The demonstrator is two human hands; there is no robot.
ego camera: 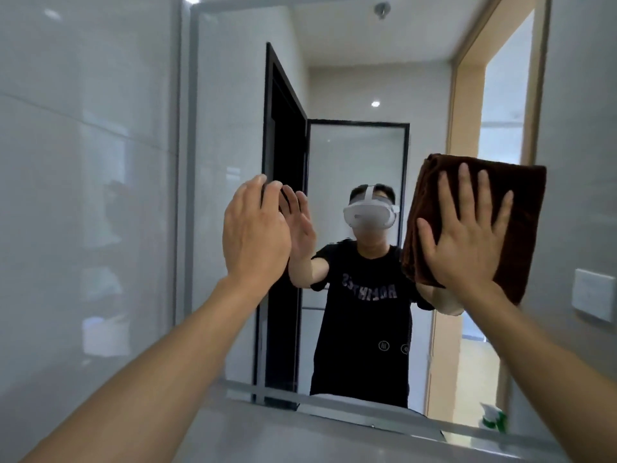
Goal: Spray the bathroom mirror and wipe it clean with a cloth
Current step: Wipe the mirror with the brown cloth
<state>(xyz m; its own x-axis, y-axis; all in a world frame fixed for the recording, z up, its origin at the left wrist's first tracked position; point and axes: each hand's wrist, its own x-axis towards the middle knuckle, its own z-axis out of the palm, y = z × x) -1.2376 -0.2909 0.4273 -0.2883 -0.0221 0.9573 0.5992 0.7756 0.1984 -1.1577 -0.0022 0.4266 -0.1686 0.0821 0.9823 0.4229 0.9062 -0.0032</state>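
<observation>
Glossy grey wall tiles (83,195) on my left. White wall switch plate (594,297) at right. Reflected behind me: black-framed door (283,212), wooden doorway frame (467,111).

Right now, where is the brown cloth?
In the head view, the brown cloth is on the right, pressed flat against the mirror near its right edge under the right hand, left of the wall switch plate.
</observation>
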